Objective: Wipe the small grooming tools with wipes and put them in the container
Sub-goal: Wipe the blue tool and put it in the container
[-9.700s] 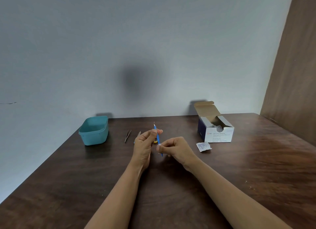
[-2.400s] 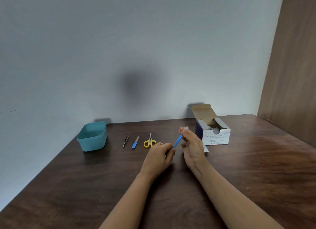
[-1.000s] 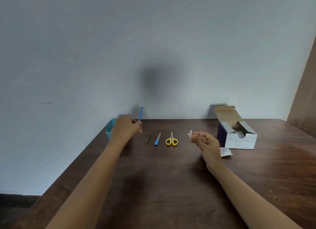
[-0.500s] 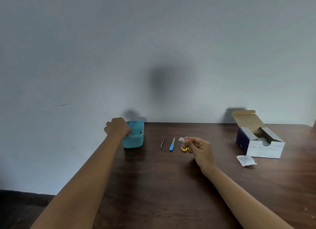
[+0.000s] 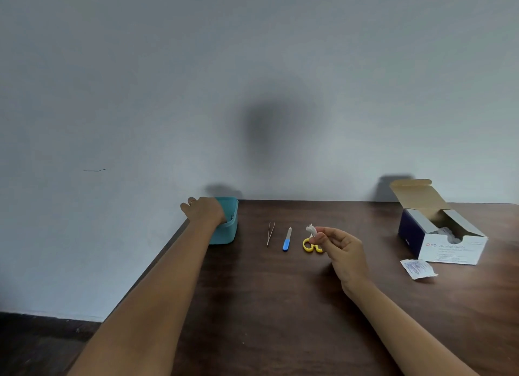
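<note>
Left hand (image 5: 205, 211) has dropped into the teal container (image 5: 228, 233), far left; blue tool now out of sight, fingers hidden, grip cannot be told. Table (image 5: 280, 305): swab box (image 5: 449, 246) far right. Right hand (image 5: 344, 249) pinches wipe (image 5: 310, 229) over scissors (image 5: 308, 250); file (image 5: 287, 239) and tweezers (image 5: 270, 233) lie to their left.

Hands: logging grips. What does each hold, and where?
Right hand pinches the white wipe at its lower end; left hand reaches into the teal container, hold hidden.
</note>
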Available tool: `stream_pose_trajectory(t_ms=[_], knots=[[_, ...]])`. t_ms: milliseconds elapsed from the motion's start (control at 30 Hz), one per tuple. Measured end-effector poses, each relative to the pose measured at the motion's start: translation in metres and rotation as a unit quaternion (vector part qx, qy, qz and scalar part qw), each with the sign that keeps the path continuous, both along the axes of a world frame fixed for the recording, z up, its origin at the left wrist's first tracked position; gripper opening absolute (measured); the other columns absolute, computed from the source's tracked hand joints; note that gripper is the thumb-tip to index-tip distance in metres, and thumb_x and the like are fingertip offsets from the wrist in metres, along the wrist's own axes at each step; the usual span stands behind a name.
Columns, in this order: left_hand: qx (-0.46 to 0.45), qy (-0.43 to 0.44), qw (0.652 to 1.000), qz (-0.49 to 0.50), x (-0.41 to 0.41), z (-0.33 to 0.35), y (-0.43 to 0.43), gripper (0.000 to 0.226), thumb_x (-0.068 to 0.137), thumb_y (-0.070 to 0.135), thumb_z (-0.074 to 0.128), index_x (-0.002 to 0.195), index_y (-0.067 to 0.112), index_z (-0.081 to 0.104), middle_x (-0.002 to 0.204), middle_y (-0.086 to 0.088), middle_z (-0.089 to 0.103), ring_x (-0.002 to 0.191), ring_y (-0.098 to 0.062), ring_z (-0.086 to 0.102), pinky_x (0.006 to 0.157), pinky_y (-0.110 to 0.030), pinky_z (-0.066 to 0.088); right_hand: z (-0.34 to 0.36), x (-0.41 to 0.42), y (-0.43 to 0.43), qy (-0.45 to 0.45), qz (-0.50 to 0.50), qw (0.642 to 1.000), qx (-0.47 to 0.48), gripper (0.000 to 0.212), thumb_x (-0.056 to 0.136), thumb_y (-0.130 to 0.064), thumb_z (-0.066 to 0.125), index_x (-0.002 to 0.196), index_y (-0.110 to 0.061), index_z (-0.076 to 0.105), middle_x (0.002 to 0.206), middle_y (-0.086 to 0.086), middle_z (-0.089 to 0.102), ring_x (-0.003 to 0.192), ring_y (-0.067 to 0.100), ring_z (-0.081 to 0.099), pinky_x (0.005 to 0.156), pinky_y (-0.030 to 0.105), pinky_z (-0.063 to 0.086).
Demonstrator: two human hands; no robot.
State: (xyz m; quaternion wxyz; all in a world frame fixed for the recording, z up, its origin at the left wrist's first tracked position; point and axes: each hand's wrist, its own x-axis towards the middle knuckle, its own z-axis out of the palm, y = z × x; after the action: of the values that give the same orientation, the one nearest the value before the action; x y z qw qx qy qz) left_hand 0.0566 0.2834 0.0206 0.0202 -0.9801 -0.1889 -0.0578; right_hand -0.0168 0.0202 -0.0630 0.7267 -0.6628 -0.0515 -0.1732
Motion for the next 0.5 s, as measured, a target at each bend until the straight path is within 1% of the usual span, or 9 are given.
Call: stream_pose_trajectory(t_ms=[100, 200, 333, 500], knots=[[0.006, 0.024, 1.0, -0.007, 0.0019, 0.0012, 0.0007, 0.035, 0.089, 0.039, 0.052, 0.119, 0.021, 0.055, 0.123, -0.002, 0.053, 0.126, -0.023, 0.036, 0.098, -0.036, 0.027, 0.0013, -0.0004, 0.0003, 0.007, 0.005, 1.0, -0.005, 0.018, 0.086, -0.005, 0.066, 0.103, -0.003, 0.07, 0.084, 0.006, 0.075, 0.073, 0.002, 0.068, 0.064, 0.009, 0.048], [0.012, 0.049, 0.999, -0.01, 0.0019, 0.0039, 0.0, 0.035, 0.088, 0.036, 0.052, 0.12, 0.021, 0.054, 0.126, -0.002, 0.052, 0.128, -0.025, 0.035, 0.099, -0.037, 0.027, 0.0014, -0.0006, 0.0005, 0.017, 0.006, 1.0, -0.018, 0.017, 0.085, -0.008, 0.068, 0.102, -0.007, 0.071, 0.086, 0.004, 0.075, 0.075, 0.001, 0.068, 0.064, 0.009, 0.048], [0.009, 0.068, 0.998, 0.003, 0.0013, 0.0047, -0.0029, 0.039, 0.09, 0.034, 0.051, 0.126, 0.02, 0.05, 0.13, -0.002, 0.049, 0.129, -0.024, 0.034, 0.099, -0.036, 0.027, 0.0037, -0.0036, 0.0034, 0.025, 0.014, 0.999, -0.027, 0.013, 0.082, -0.011, 0.071, 0.093, -0.019, 0.072, 0.087, -0.001, 0.075, 0.078, 0.003, 0.068, 0.07, 0.014, 0.048], [-0.012, 0.081, 0.997, 0.011, 0.0022, 0.0071, -0.0038, 0.046, 0.089, 0.038, 0.051, 0.132, 0.021, 0.045, 0.131, -0.002, 0.047, 0.128, -0.023, 0.034, 0.095, -0.034, 0.029, 0.0044, -0.0047, 0.0035, 0.025, 0.028, 0.999, -0.03, 0.012, 0.083, -0.01, 0.07, 0.09, -0.02, 0.072, 0.085, 0.0, 0.076, 0.078, 0.004, 0.069, 0.075, 0.019, 0.049]])
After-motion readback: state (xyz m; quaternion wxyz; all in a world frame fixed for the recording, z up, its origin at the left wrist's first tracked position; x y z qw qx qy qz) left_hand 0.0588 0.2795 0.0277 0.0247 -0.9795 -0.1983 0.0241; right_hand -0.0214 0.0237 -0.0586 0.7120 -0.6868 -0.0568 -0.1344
